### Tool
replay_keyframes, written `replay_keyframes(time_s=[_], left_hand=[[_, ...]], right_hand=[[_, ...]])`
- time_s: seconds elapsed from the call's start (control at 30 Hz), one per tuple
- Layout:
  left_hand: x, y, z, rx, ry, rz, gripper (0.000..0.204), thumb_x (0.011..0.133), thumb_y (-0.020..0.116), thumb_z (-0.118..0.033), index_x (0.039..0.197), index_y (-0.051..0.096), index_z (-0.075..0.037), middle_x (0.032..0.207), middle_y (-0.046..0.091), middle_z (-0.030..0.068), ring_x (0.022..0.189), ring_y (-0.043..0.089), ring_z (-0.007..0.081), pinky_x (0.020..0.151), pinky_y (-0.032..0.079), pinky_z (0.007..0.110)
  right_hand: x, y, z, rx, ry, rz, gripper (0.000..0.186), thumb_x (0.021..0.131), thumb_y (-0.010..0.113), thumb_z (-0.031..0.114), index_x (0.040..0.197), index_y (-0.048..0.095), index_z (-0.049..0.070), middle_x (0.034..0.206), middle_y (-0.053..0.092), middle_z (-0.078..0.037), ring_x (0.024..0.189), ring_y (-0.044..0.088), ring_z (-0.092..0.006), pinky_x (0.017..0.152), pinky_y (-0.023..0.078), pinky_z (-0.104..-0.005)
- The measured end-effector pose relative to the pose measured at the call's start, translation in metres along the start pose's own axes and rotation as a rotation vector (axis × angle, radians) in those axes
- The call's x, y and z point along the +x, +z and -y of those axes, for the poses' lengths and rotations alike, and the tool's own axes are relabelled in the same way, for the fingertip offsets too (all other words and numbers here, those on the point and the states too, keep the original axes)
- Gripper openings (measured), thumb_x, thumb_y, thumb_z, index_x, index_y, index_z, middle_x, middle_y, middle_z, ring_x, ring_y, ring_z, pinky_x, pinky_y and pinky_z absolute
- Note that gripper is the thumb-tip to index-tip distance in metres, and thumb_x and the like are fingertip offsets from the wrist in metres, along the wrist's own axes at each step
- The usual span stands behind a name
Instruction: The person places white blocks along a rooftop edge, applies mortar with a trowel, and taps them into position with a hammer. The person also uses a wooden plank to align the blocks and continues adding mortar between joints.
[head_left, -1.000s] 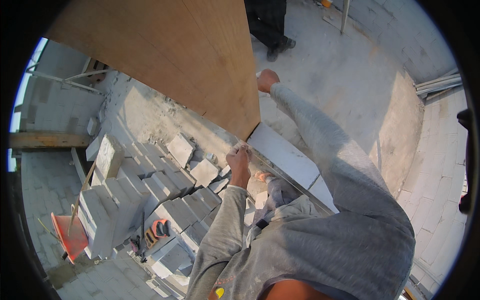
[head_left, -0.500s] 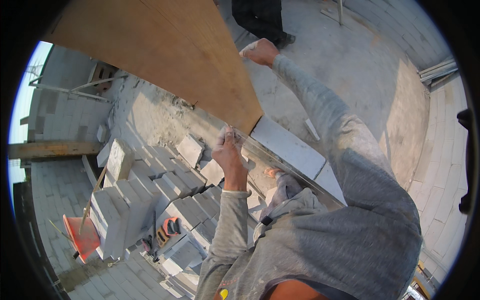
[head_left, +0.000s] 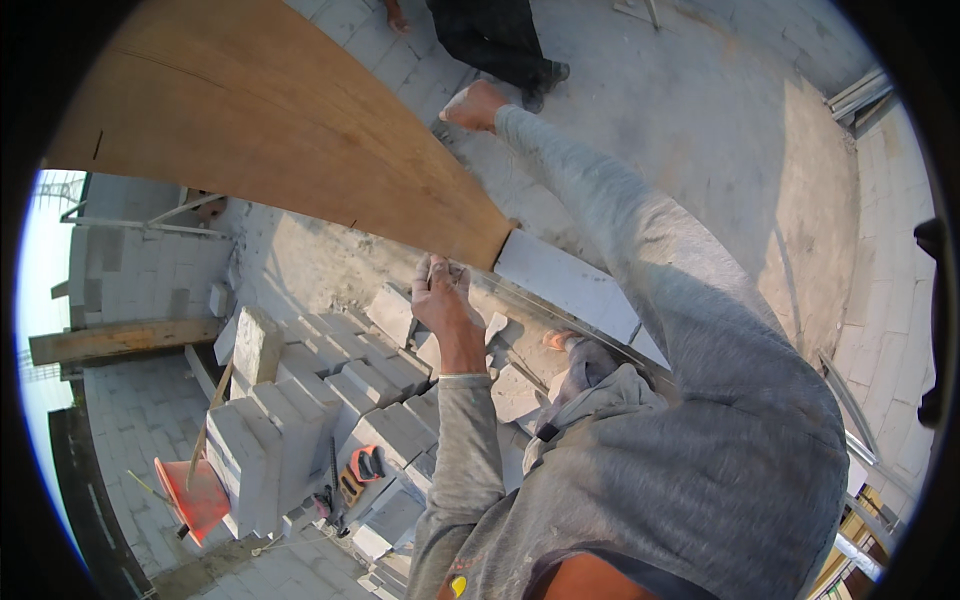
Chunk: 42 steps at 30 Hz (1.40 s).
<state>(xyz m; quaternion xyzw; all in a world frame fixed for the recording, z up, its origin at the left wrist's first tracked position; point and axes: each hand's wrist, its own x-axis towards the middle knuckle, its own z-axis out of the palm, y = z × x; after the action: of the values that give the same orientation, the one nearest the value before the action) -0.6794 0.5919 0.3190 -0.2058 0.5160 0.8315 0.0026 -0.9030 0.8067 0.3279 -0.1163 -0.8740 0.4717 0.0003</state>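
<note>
A large brown plywood board (head_left: 290, 130) spans the upper left, its lower corner meeting the end of a row of pale blocks (head_left: 560, 285) beneath my arms. Beside that corner, my left hand (head_left: 440, 300) pinches a thin line (head_left: 530, 313) that runs along the blocks' edge. My right hand (head_left: 470, 106) is farther up, by the board's right edge, fingers closed; whatever it grips is hidden.
Stacked grey blocks (head_left: 280, 440) lie at lower left with a red trowel-like tool (head_left: 195, 500), an orange-handled tool (head_left: 368, 465) and broken pieces (head_left: 390, 315). A dark-trousered person (head_left: 485, 35) stands beyond the board. A timber beam (head_left: 130, 340) crosses the left; block walls surround the floor.
Both my hands have moved up and leftward in the picture, the right hand farther along the board's edge. The board's far left edge sits lower in view. The person's legs appear farther left.
</note>
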Motion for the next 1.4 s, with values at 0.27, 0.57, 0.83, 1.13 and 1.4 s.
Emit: replay_keyframes(time_s=[0.27, 0.57, 0.83, 1.13, 1.4], left_hand=[[-0.045, 0.001, 0.008, 0.119, -0.083, 0.016, 0.025, 0.100, 0.067, -0.021, 0.116, 0.065, -0.002, 0.105, 0.067, 0.0037, 0.096, 0.062, 0.0133, 0.087, 0.053, 0.036], [-0.030, 0.008, 0.010, 0.096, -0.039, -0.059, 0.015, 0.096, 0.072, -0.015, 0.103, 0.069, -0.002, 0.091, 0.068, 0.0018, 0.079, 0.063, 0.0120, 0.073, 0.054, 0.030], [-0.022, -0.005, 0.013, 0.001, -0.133, 0.069, 0.022, 0.097, 0.071, -0.022, 0.108, 0.067, -0.004, 0.092, 0.066, 0.0013, 0.084, 0.062, 0.0144, 0.081, 0.053, 0.032], [0.004, -0.011, 0.036, 0.208, -0.166, 0.433, 0.033, 0.100, 0.066, -0.024, 0.121, 0.068, 0.001, 0.112, 0.072, 0.0078, 0.087, 0.064, 0.0128, 0.072, 0.053, 0.029], [0.041, -0.060, -0.022, 0.591, -0.060, 0.386, 0.025, 0.099, 0.068, -0.029, 0.096, 0.070, -0.004, 0.083, 0.068, 0.0007, 0.073, 0.062, 0.0089, 0.064, 0.049, 0.025]], right_hand=[[-0.043, -0.046, -0.055, 0.192, 0.105, 0.125, 0.031, 0.082, 0.081, 0.033, 0.100, 0.082, 0.008, 0.072, 0.067, 0.000, 0.051, 0.044, -0.0106, 0.047, 0.038, -0.0305], [-0.068, -0.058, -0.072, 0.310, 0.162, 0.068, 0.027, 0.084, 0.079, 0.030, 0.099, 0.081, 0.008, 0.066, 0.061, 0.001, 0.047, 0.029, -0.0091, 0.043, 0.027, -0.0293], [-0.167, -0.066, -0.078, -0.010, -0.024, 0.052, 0.027, 0.085, 0.076, 0.027, 0.095, 0.080, 0.003, 0.082, 0.072, -0.005, 0.067, 0.058, -0.0154, 0.066, 0.049, -0.0328], [-0.255, 0.050, -0.074, 0.911, 0.121, 0.582, 0.034, 0.099, 0.068, 0.040, 0.106, 0.072, 0.006, 0.086, 0.067, -0.002, 0.068, 0.059, -0.0098, 0.063, 0.050, -0.0275], [-0.238, 0.074, -0.056, 0.521, 0.045, 0.793, 0.046, 0.094, 0.071, 0.045, 0.109, 0.067, 0.002, 0.094, 0.069, -0.008, 0.082, 0.067, -0.0156, 0.077, 0.057, -0.0310]])
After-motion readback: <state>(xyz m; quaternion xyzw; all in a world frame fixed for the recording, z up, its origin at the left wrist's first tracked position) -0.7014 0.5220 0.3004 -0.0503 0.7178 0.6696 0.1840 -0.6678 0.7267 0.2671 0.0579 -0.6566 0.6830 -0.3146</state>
